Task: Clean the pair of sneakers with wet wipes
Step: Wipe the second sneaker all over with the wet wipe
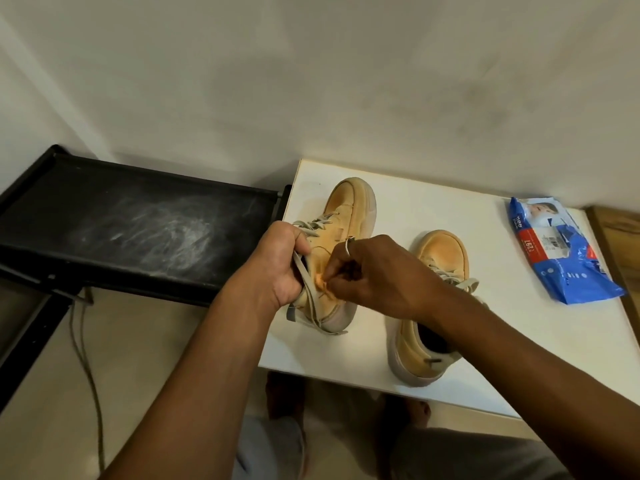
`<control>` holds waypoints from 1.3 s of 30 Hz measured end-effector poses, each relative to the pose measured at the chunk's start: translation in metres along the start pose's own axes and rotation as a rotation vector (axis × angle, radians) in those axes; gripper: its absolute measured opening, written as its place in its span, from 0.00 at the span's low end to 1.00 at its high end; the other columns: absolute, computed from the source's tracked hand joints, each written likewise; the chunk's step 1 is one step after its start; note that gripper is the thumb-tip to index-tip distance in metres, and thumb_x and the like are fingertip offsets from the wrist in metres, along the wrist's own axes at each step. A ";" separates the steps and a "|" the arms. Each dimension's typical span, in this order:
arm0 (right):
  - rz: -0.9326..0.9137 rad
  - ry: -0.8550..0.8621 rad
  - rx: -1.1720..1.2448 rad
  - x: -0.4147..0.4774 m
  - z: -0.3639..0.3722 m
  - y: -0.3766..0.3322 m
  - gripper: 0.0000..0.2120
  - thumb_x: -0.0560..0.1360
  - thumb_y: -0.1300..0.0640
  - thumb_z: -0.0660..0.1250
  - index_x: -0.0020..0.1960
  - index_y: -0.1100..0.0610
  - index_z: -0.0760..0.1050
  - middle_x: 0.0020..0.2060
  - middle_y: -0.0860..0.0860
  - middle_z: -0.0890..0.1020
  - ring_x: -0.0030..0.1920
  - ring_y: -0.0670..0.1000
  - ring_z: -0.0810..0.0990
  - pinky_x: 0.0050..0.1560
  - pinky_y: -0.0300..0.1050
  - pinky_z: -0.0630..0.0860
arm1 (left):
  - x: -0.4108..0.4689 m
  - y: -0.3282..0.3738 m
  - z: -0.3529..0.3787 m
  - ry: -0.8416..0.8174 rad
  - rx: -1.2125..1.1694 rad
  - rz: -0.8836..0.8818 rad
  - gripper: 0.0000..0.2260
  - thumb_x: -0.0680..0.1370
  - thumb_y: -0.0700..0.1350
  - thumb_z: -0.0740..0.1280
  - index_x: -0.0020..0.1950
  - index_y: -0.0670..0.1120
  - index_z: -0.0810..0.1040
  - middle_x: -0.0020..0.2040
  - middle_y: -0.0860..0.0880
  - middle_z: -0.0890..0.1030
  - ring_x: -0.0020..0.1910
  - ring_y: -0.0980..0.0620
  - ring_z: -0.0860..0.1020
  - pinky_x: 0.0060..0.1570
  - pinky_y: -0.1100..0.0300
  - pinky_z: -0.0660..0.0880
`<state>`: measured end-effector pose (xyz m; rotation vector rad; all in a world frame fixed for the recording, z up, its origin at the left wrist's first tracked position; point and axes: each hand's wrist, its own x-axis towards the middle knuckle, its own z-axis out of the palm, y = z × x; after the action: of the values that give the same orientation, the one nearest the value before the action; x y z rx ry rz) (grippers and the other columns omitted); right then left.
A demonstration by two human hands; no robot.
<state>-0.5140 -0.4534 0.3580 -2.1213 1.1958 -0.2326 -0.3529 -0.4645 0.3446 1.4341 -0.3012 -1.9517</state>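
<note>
— Where had the shoes got to by then?

— Both were on the white table (415,199). The near sneaker (349,206) was tipped up in his grasp; the other sneaker (443,251) stood just beside it, untouched. His left hand (277,268) was closed round the collar, with the laces (308,226) running through its fingers. His right hand (377,271) had its fingertips pinched together low on the side, on a strand of lace as far as I could tell. No wipe was in either hand.

— So he was loosening it first?

— That was my guess. To do it well, I'd have kept the collar grip firm and drawn the lace out slowly, so the tan upper lay open for wiping.

— And the wipes?

— The pack of wet wipes (561,251) lay well apart, at the table's right edge. It was blue, with the letters "nee" on it, the number "297" on a red band, and a barcode. The rest was too small to read.
</note>
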 end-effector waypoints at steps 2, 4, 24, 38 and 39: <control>0.031 0.175 -0.071 0.002 -0.007 0.010 0.06 0.75 0.55 0.69 0.50 0.51 0.83 0.42 0.44 0.83 0.40 0.43 0.80 0.44 0.40 0.79 | 0.003 -0.002 0.000 0.045 0.016 0.019 0.14 0.67 0.33 0.54 0.45 0.40 0.76 0.41 0.40 0.80 0.41 0.38 0.79 0.45 0.46 0.79; 0.080 0.349 -0.087 0.006 -0.016 0.020 0.06 0.76 0.56 0.68 0.51 0.51 0.83 0.42 0.43 0.82 0.40 0.42 0.79 0.43 0.38 0.77 | 0.005 -0.003 0.000 0.081 0.047 0.021 0.22 0.63 0.34 0.56 0.54 0.37 0.78 0.53 0.37 0.81 0.50 0.34 0.79 0.52 0.41 0.77; 0.038 0.187 -0.202 0.015 -0.012 0.029 0.06 0.75 0.54 0.69 0.50 0.50 0.84 0.44 0.45 0.84 0.41 0.44 0.79 0.45 0.42 0.78 | 0.005 -0.001 0.008 0.335 0.402 0.026 0.13 0.74 0.39 0.56 0.55 0.43 0.75 0.45 0.43 0.76 0.44 0.43 0.76 0.53 0.48 0.76; -0.226 0.197 -0.259 0.019 -0.013 0.038 0.08 0.76 0.61 0.69 0.53 0.54 0.84 0.49 0.49 0.82 0.52 0.48 0.79 0.52 0.49 0.79 | 0.006 -0.003 0.004 0.318 0.412 0.015 0.08 0.77 0.42 0.57 0.52 0.46 0.74 0.50 0.43 0.78 0.50 0.44 0.78 0.56 0.48 0.76; -0.281 0.151 -0.274 0.018 -0.010 0.036 0.08 0.76 0.61 0.69 0.54 0.54 0.83 0.50 0.49 0.82 0.52 0.48 0.79 0.52 0.48 0.79 | 0.006 -0.003 0.003 0.317 0.409 0.018 0.08 0.77 0.42 0.57 0.51 0.46 0.75 0.48 0.44 0.78 0.48 0.44 0.78 0.55 0.48 0.76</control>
<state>-0.5336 -0.4853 0.3394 -2.5527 1.0578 -0.3789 -0.3579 -0.4670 0.3398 1.9641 -0.5872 -1.6730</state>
